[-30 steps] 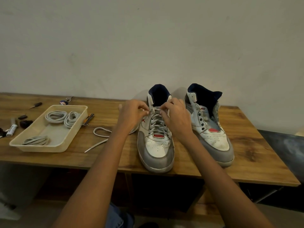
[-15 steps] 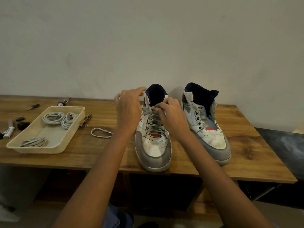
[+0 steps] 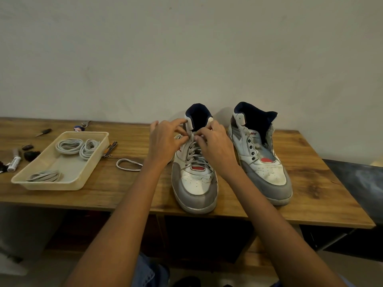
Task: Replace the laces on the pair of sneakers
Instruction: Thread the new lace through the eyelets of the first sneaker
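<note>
- The left hand (image 3: 163, 141) sits at the upper eyelets of the left sneaker (image 3: 194, 172); thumb and forefinger are closed to a pinch on the grey lace (image 3: 194, 156) at the shoe's left side, the other fingers spread loosely above; half a second ago this hand was raised with its fingers lifted beside the collar, and it has since come down onto the lace.
- The right hand (image 3: 215, 146) is curled against the tongue; its fingertips pinch the lace near the top eyelets, much as they did a moment ago, though the exact strand it holds is hidden by the fingers.
- The left sneaker stands upright at the near edge of the wooden table (image 3: 310, 183), toe toward the viewer, laced through its lower eyelets; the right sneaker (image 3: 261, 158) stands just beside it, apart from both hands, its eyelets bare.
- A loose loop of lace (image 3: 128, 164) lies on the table between the tray and the left sneaker; a second ago a longer tail trailed from it, and now only the loop shows.
- The cream plastic tray (image 3: 51, 184) holds three coiled lace bundles (image 3: 78, 147); small tools and a marker (image 3: 14, 163) lie at the table's left end, unmoved.
</note>
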Tool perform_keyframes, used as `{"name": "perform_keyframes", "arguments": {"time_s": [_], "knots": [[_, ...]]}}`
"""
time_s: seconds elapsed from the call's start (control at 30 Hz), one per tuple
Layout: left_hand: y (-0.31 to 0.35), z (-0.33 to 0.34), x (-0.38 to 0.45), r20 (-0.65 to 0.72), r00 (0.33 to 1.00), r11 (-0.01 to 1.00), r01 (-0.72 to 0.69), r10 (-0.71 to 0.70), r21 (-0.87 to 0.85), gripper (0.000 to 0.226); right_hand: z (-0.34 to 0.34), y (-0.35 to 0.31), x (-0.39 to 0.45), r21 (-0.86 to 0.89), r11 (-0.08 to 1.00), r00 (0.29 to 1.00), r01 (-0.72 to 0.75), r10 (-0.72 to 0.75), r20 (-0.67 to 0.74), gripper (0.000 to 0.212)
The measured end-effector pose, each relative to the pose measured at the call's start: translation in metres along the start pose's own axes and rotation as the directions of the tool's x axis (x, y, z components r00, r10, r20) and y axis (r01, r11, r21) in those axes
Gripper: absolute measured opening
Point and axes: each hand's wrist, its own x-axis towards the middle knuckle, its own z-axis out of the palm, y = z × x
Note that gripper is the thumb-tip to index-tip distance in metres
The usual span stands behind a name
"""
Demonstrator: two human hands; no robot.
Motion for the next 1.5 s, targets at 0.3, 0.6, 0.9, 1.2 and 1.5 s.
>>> {"name": "perform_keyframes", "arguments": {"time_s": [0.3,0.6,0.9,1.2,1.5], "knots": [[-0.001,0.006,-0.001,0.079,0.995,0.998,0.062,-0.061,-0.005,0.029,0.004,-0.002,-0.001,0.02,0.999,0.999,-0.045,0.045,-0.001,0.018],[-0.003,0.002,0.0,0.158,0.987,0.998,0.001,0.009,-0.065,0.014,0.005,-0.001,-0.002,0.061,0.998,0.999,-0.035,0.036,-0.016,0.014],[-0.002,0.006,-0.004,-0.131,0.99,0.985,0.071,-0.051,0.154,0.013,0.008,0.0,-0.002,0.063,0.998,1.0,-0.004,0.005,-0.018,0.016],[0.017,0.005,-0.011,0.132,0.977,0.986,0.165,-0.169,0.038,0.04,-0.007,0.007,0.004,0.348,0.937,0.983,-0.031,0.091,-0.158,0.019],[0.009,0.007,-0.01,0.265,0.949,0.983,0.184,-0.173,-0.015,0.045,-0.028,0.011,0.006,0.443,0.892,0.97,-0.091,0.18,-0.163,0.013]]}}
